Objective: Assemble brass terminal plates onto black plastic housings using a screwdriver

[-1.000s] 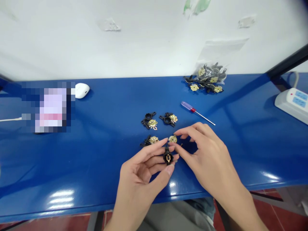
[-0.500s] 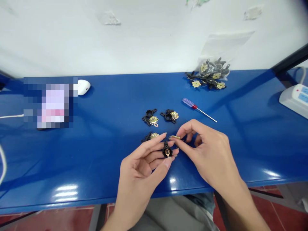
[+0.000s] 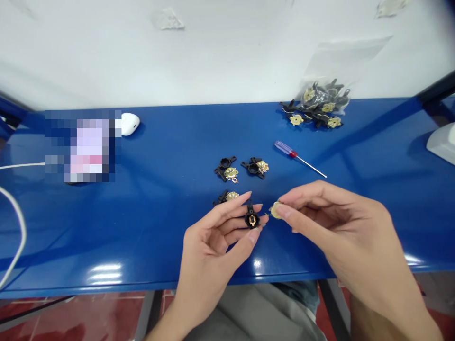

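Observation:
My left hand (image 3: 222, 241) holds a small black housing (image 3: 250, 208) between thumb and fingers, its round cup facing up with a copper-coloured piece (image 3: 252, 220) inside. Just to the right, my right hand (image 3: 330, 218) pinches a brass-coloured disc (image 3: 276, 210) between thumb and forefinger, apart from the housing. Beyond the hands lie two groups of black and brass parts, one on the left (image 3: 226, 169) and one on the right (image 3: 256, 167). Another group (image 3: 227, 196) sits partly behind my left fingers.
A screwdriver (image 3: 292, 154) with a purple handle lies on the blue table (image 3: 159, 213). At the back right is a pile of parts (image 3: 313, 116) with a clear bag (image 3: 325, 94). A blurred-out device (image 3: 88, 151), white case (image 3: 130, 124), cable (image 3: 21, 222) and white power strip (image 3: 444, 144) are also there.
My right hand has moved right, away from the housing, and the disc in it now shows its flat face. The view has shifted slightly. My left hand keeps its hold.

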A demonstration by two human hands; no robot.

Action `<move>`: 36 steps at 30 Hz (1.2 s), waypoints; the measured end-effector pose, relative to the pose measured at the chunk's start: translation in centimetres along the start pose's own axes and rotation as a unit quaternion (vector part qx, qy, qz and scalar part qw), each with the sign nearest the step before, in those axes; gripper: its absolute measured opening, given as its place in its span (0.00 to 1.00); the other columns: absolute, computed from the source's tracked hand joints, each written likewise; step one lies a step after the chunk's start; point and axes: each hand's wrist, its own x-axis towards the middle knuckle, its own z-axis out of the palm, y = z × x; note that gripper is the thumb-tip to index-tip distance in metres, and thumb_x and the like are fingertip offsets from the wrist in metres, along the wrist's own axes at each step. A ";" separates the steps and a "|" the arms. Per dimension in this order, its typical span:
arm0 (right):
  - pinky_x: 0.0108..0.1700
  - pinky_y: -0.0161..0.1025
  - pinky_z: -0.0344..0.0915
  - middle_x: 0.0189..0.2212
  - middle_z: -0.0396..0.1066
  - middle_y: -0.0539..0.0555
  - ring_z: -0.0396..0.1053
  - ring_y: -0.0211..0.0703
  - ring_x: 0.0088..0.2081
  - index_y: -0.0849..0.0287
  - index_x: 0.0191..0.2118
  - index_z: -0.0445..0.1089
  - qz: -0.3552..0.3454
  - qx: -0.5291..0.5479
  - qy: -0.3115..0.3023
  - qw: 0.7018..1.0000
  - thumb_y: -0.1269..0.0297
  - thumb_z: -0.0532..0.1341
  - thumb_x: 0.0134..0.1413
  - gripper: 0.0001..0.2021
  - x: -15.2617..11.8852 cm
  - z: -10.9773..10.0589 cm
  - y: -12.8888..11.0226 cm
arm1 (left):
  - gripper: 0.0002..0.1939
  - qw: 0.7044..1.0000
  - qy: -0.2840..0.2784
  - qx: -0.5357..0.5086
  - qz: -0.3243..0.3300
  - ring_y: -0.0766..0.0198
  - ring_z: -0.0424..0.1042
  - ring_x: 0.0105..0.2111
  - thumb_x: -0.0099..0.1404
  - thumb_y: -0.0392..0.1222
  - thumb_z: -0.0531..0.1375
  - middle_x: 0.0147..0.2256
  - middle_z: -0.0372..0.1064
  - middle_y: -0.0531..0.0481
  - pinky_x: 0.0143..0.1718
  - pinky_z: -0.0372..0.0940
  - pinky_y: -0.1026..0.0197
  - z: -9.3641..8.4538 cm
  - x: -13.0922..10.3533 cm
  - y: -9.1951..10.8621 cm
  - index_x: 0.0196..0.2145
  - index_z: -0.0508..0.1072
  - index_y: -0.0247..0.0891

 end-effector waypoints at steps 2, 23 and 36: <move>0.42 0.19 0.80 0.37 0.89 0.45 0.86 0.32 0.36 0.43 0.40 0.90 0.010 0.024 -0.003 1.000 0.54 0.83 0.64 0.05 0.0 0.0 0.0 | 0.23 1.000 0.002 0.004 0.002 0.54 0.92 0.55 0.73 0.31 0.80 0.54 0.92 0.46 0.61 0.86 0.60 0.1 0.0 0.1 0.61 0.92 0.51; 0.39 0.25 0.82 0.33 0.87 0.48 0.85 0.35 0.33 0.46 0.43 0.91 0.044 0.090 0.001 0.995 0.60 0.82 0.64 0.04 0.4 1.2 1.4 | 0.25 0.999 0.026 0.033 0.013 0.58 0.93 0.51 0.71 0.29 0.80 0.52 0.93 0.48 0.55 0.84 0.69 0.1 0.2 0.0 0.59 0.93 0.55; 0.38 0.26 0.82 0.33 0.86 0.48 0.81 0.34 0.31 0.46 0.40 0.91 0.059 0.073 0.036 0.995 0.55 0.83 0.63 0.06 0.0 0.8 1.9 | 0.23 0.999 0.025 0.032 -0.004 0.50 0.92 0.56 0.73 0.36 0.81 0.54 0.92 0.43 0.59 0.87 0.60 -0.1 0.1 -0.4 0.62 0.91 0.51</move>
